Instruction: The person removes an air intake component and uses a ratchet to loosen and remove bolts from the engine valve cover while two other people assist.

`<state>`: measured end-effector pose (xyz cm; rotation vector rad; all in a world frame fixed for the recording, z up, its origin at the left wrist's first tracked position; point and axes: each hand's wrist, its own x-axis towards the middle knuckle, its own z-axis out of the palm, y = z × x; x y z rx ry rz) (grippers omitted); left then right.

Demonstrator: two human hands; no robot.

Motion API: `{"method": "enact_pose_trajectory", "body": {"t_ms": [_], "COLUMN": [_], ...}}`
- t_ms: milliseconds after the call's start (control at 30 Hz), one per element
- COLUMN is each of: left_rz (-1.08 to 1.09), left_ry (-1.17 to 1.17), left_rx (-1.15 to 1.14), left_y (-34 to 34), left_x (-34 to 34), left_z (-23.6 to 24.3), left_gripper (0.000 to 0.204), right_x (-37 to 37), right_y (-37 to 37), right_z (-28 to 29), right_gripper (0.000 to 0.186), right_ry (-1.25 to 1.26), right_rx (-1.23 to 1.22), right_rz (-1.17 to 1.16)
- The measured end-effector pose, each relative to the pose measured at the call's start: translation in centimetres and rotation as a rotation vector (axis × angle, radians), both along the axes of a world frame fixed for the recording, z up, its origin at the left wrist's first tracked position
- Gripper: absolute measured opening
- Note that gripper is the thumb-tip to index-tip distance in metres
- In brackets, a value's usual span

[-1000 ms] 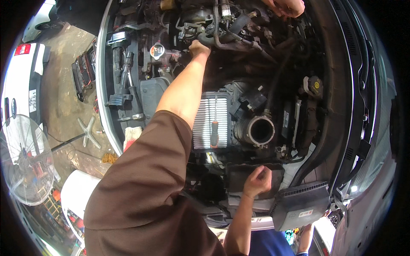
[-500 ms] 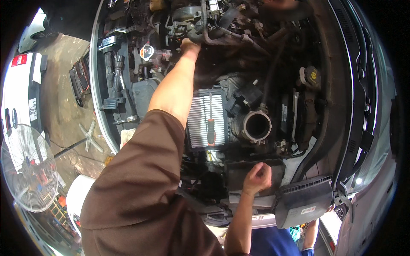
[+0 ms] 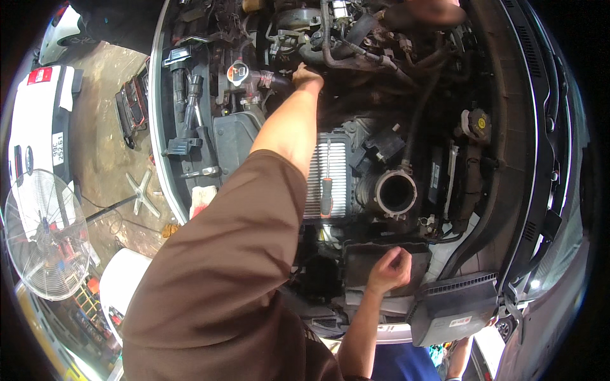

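Observation:
My left hand (image 3: 308, 78) reaches down among the hoses at the far side of the engine bay, next to a bent dark hose (image 3: 325, 35). Its fingertips are hidden, so its grip does not show. My right hand (image 3: 391, 270) is closed, fingers curled and thumb against them, over a dark flat panel (image 3: 356, 267) at the near side. Whatever it holds, if anything, is hidden. Between the hands lies a pale pleated air filter (image 3: 343, 171) in a dark frame. A screwdriver (image 3: 326, 200) with a grey-and-orange handle rests on it. To its right gapes a round duct opening (image 3: 396, 192).
A ratchet (image 3: 203, 172) lies along the left rail near a radiator cap (image 3: 237, 73). A black cover (image 3: 454, 311) stands at the near right beside a person in blue (image 3: 406, 363). A floor fan (image 3: 47, 235) and a white car (image 3: 38, 127) are at left.
My view has shifted, so the engine bay sits further right in the picture. My left hand stays down among the hoses, and my right hand stays closed over the dark panel.

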<state>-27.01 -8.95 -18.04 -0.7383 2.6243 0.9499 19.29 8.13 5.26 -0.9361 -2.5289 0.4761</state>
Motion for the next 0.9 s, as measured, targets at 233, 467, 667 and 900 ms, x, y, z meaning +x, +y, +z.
{"method": "enact_pose_trajectory", "body": {"t_ms": [233,467,667,900], "left_rz": [0.258,0.055,0.595,0.701], "left_ry": [0.198,0.307,0.198,0.267], "left_rx": [0.036,-0.048,0.208,0.248], "left_y": [0.7,0.0,0.0,-0.5], "left_x": [-0.7,0.6,-2.2,-4.0], "left_z": [3.0,2.5,0.7,-6.6], "left_gripper": [0.036,0.047,0.035,0.020], "right_x": [-0.1,0.2,0.0,0.1], "right_y": [0.1,0.0,0.2,0.1], "right_z": [0.0,0.3,-0.1,-0.1], "right_gripper": [0.014,0.015,0.014,0.014], "right_ry": [0.022,-0.038,0.022,-0.003], "right_rx": [0.027,-0.040,-0.003,0.002], "right_rz": [0.025,-0.007,0.027,0.020]}}
